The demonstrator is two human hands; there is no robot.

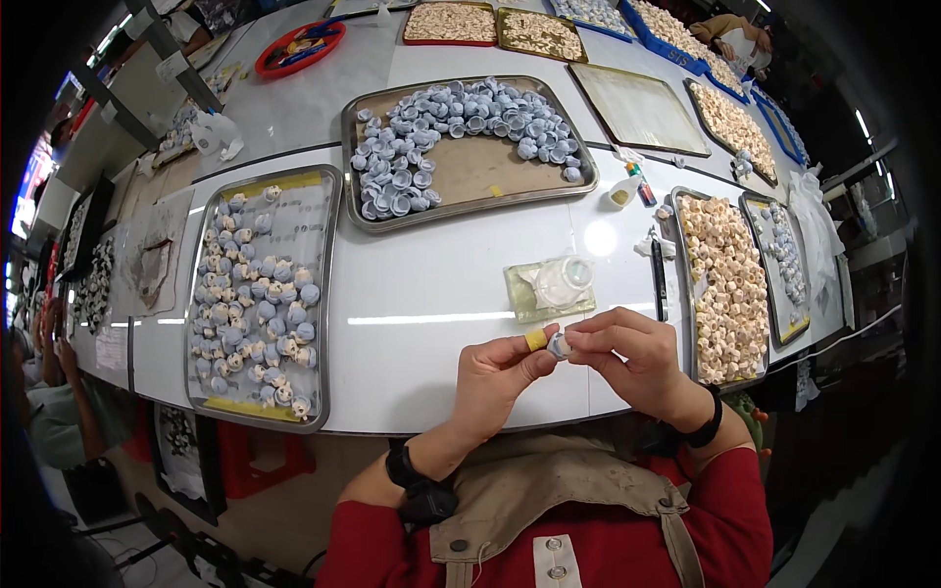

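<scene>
A small blue-and-cream moulded piece [559,345] is pinched between the fingertips of both hands, above the near edge of the white table. My left hand [493,380] grips it from the left with thumb and index finger; yellow tape wraps that finger. My right hand [635,361] closes on it from the right, its fingers covering part of the piece. Just beyond the hands, a round white container [564,282] sits on a greenish square pad [524,299]. Similar blue-and-cream pieces [260,309] lie in the metal tray [331,211] at left.
A large metal tray [461,176] ahead holds blue cup-shaped parts [412,137]. Cream parts [725,284] fill a tray at right, beside a black pen-like tool [659,279]. A small jar [621,194] stands farther back. A red basket [299,49] is far left; other people work nearby.
</scene>
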